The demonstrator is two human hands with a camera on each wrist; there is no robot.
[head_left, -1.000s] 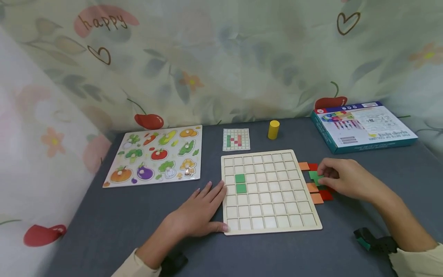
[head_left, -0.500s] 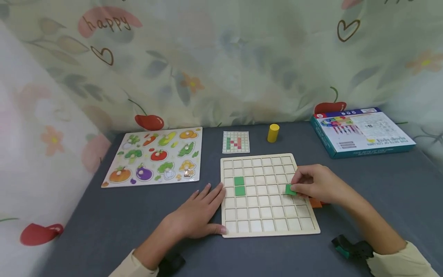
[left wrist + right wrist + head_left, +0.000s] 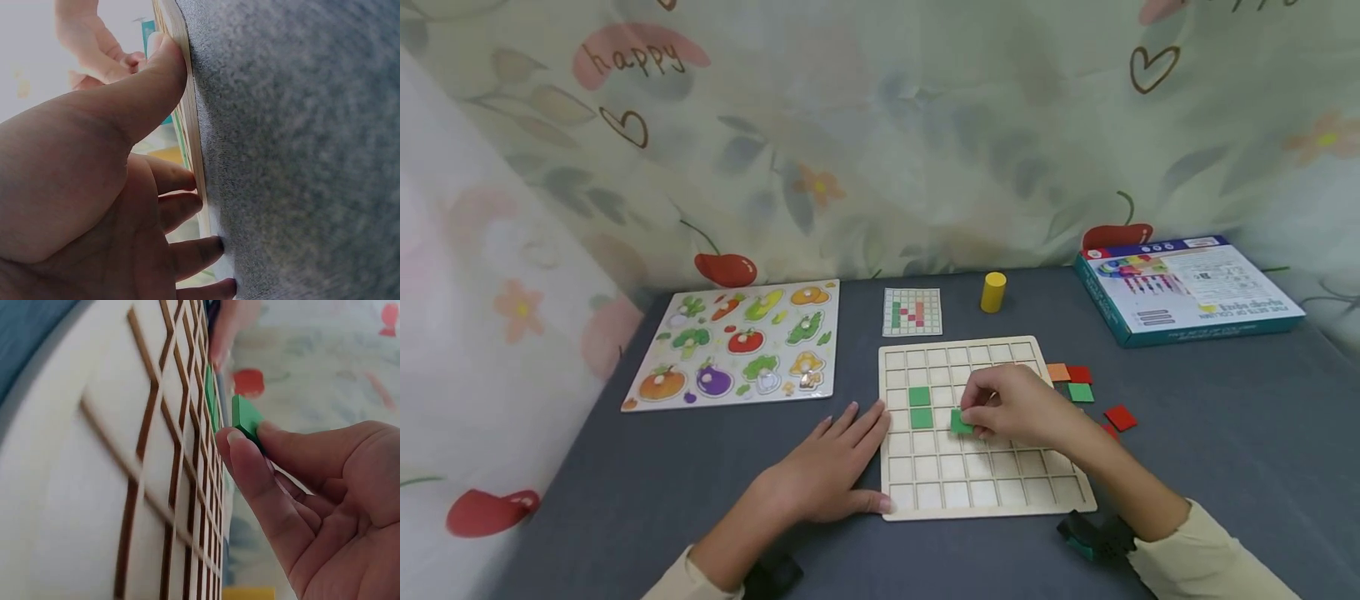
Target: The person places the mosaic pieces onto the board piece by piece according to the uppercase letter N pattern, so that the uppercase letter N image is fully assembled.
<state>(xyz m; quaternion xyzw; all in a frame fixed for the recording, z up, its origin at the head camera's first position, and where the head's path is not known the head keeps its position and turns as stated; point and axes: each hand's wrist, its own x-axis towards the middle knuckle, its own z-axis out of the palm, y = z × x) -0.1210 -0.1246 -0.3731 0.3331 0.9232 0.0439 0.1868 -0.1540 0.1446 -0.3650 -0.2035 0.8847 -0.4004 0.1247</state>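
Note:
My right hand [image 3: 1018, 406] pinches a green square tile [image 3: 959, 422] between thumb and fingers, over the middle of the wooden grid board [image 3: 955, 496]. The right wrist view shows this tile [image 3: 247, 417] tilted at the fingertips, close over the grid. Two other green tiles [image 3: 920, 396] sit one behind the other in cells on the board's left side. Along the left edge, my left hand [image 3: 823, 467] lies with fingers spread; the left wrist view has its thumb [image 3: 165, 65] against the board's rim [image 3: 194, 131].
Loose orange [image 3: 1057, 372], red [image 3: 1121, 417] and green [image 3: 1081, 392] tiles lie right of the board, some hidden by the right arm. Behind it are a pattern card [image 3: 912, 312] and a yellow cylinder [image 3: 993, 292]. A vegetable puzzle [image 3: 730, 346] lies left, a flat box [image 3: 1191, 287] back right.
My right hand has picked up a green tile from the loose ones at the right and carried it left over the board. The left hand stays at the board's edge.

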